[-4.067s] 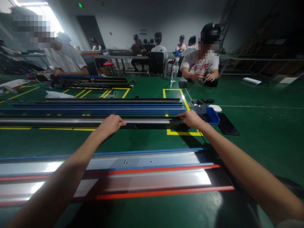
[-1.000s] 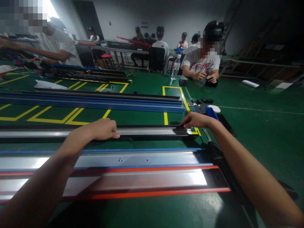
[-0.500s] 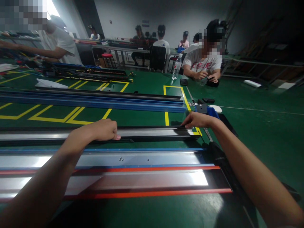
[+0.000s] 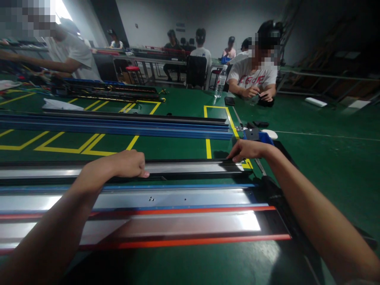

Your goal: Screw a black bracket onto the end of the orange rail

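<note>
A long black profile with a silver channel [image 4: 184, 167] lies across the green table. My left hand [image 4: 129, 164] is closed over it left of the middle, thumb at the near edge. Close to the profile's right end, my right hand [image 4: 247, 150] pinches the far edge between thumb and fingers. Nearer to me lie a silver profile with blue edges [image 4: 208, 197] and a wider silver one with red edges [image 4: 190, 225], both parallel to the black one. My left forearm passes over these two.
Beyond the black profile are blue and black profiles [image 4: 178, 128] on yellow-taped table markings [image 4: 208, 148]. A blue bin [image 4: 265, 137] with small parts stands behind my right hand. Farther off are a plastic bottle [image 4: 220, 83] and a seated co-worker [image 4: 252, 77]; another person works at the left.
Hardly anything differs. Both hands keep their places on the black profile, and the view has shifted very slightly.
</note>
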A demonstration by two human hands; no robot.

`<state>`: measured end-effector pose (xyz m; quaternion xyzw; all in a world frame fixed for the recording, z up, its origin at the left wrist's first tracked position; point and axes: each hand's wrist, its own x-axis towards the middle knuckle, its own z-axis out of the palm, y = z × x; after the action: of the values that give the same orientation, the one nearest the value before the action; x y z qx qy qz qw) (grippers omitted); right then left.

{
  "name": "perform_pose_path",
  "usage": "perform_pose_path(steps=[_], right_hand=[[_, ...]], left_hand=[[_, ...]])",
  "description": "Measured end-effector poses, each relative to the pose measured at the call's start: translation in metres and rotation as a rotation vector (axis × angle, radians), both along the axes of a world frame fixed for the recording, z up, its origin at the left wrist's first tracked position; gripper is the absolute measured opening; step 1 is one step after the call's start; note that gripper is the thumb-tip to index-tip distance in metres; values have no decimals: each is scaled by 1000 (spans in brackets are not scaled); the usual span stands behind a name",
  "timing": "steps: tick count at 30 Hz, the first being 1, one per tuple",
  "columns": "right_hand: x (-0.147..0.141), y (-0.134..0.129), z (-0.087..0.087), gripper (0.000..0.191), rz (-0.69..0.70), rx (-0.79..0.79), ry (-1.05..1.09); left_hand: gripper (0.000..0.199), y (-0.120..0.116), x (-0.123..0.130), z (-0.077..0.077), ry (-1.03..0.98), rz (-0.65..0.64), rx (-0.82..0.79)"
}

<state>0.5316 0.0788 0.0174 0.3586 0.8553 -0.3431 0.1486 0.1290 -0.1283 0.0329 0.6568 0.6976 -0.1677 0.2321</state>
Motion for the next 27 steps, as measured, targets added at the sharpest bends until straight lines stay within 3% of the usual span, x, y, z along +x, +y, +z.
perform_pose_path(steps=[27], right_hand=[[1,-14,6,51,57,-147,-87]], left_hand=[[30,-8,-5,-5,-111,-103,-92]])
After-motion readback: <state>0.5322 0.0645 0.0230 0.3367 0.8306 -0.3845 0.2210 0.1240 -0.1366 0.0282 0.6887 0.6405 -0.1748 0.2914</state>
